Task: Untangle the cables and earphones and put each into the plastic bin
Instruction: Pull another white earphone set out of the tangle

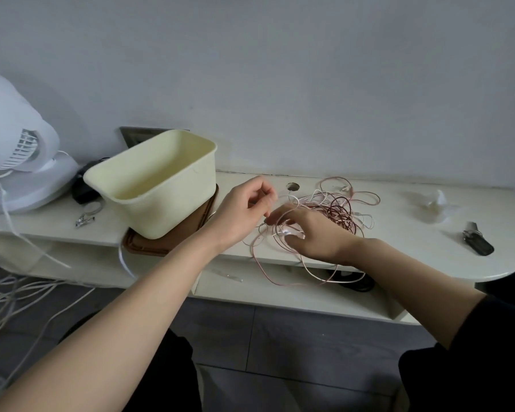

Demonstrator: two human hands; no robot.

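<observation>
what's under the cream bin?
A brown tray sits under the bin; its near corner and right edge stick out. The rest of the tray, and anything else beneath, is covered by the bin.

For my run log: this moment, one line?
untangling | left hand pinches cable tangle strand | right hand in it, grip blurred | plastic bin: no cables seen

Left hand (244, 205) and right hand (312, 236) at the cable tangle (338, 210) on the shelf (399, 254), plastic bin (161, 188) nearby.
</observation>
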